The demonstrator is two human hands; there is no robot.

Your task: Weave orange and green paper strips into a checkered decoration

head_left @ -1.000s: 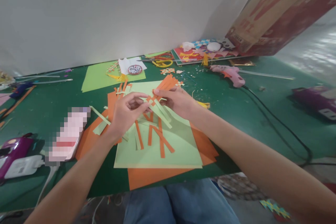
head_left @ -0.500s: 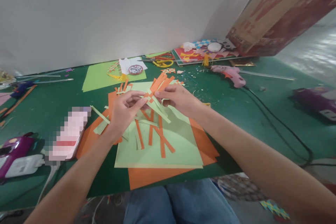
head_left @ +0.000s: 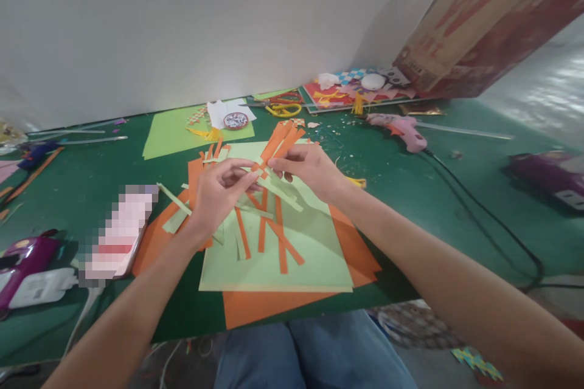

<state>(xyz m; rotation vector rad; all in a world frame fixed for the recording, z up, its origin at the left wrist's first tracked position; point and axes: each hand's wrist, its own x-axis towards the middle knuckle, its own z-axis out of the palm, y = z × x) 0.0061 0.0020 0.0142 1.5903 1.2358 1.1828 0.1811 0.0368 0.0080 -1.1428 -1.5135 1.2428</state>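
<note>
Between my hands is a small weave of orange and pale green paper strips [head_left: 279, 141], held up over the paper stack. Orange ends fan out at the top, and green ends trail down to the lower right. My left hand [head_left: 223, 188] pinches the weave's left edge between thumb and fingers. On its right side, my right hand [head_left: 310, 169] grips it with thumb and forefinger. Part of the woven middle is hidden by my fingers. Below, loose orange strips [head_left: 263, 231] lie across the light green sheets [head_left: 274, 279], with orange sheets [head_left: 274, 309] underneath.
A phone [head_left: 121, 231] and a purple-and-white device [head_left: 31, 273] lie to the left. Yellow-handled scissors [head_left: 283, 110] rest at the back. On the right are a pink glue gun [head_left: 401, 129], its trailing black cord [head_left: 488, 209] and a tilted paper bag [head_left: 479, 30].
The weave has shifted slightly, its green ends swinging a little to the right. Both hands still hold it, with small finger movements.
</note>
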